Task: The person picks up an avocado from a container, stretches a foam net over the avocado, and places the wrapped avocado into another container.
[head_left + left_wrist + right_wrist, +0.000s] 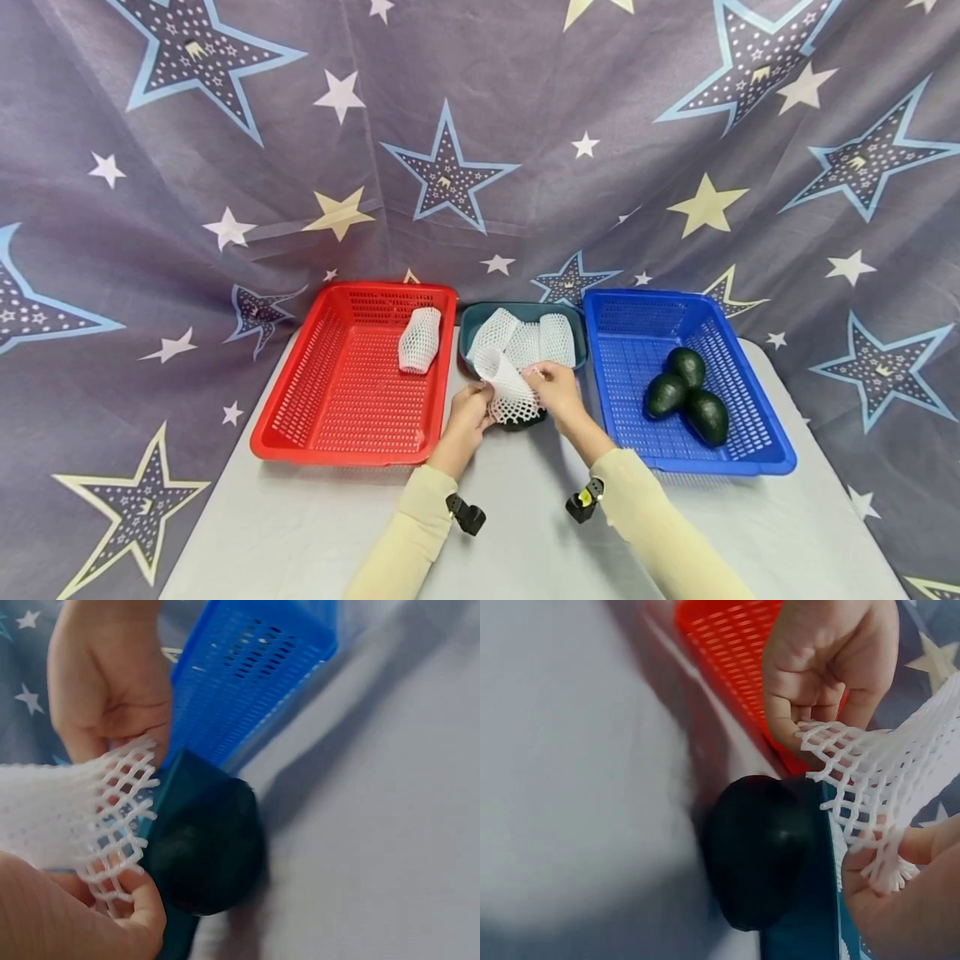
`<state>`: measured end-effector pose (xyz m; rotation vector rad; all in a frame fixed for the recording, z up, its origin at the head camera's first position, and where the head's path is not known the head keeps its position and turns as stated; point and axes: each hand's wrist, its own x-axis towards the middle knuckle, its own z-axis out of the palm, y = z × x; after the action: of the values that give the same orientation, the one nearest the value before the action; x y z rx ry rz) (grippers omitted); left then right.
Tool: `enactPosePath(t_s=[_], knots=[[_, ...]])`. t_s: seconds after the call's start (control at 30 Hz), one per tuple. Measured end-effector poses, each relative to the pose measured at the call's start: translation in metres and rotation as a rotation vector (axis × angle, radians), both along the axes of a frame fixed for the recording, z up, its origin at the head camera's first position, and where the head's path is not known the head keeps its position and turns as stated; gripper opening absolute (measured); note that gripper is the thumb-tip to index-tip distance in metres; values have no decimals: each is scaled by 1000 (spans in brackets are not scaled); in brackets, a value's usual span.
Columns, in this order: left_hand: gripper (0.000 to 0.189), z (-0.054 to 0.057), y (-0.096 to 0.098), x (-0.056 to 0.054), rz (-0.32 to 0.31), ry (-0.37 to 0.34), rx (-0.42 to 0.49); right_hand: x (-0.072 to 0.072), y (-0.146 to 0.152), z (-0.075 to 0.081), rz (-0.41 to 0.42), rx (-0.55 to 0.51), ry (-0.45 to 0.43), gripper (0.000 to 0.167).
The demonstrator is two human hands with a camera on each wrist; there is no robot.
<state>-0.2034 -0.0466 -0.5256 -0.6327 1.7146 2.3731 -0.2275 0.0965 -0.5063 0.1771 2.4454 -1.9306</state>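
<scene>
A white foam net sleeve [510, 393] is stretched between both hands, above the front of a teal basket [581, 343]. The left hand [468, 412] pinches one side of its open end. On the opposite side of that end, the right hand [556, 390] pinches the mesh between thumb and fingers. Close by the opening lies a dark green avocado [756, 851], against the front wall of the teal basket; the net and hands mostly cover it in the head view. More white foam nets [557, 337] fill the teal basket.
To the left stands a red basket [341, 457] with one net-wrapped item [419, 340] inside. A blue basket [720, 467] on the right contains three bare avocados [666, 395]. All rest on a white table [517, 533] before a star-patterned cloth [450, 250].
</scene>
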Motion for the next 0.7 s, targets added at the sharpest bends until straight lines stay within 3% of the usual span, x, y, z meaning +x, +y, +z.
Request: enactPosePath(t_s=[0.4,0.7], knots=[[6,-27,6,5,202,-14,-64,-2,-18,-20,40,367,127,12],[26,-35,12,5,267,-17,-205,1,-24,-24,6,459,219,9]])
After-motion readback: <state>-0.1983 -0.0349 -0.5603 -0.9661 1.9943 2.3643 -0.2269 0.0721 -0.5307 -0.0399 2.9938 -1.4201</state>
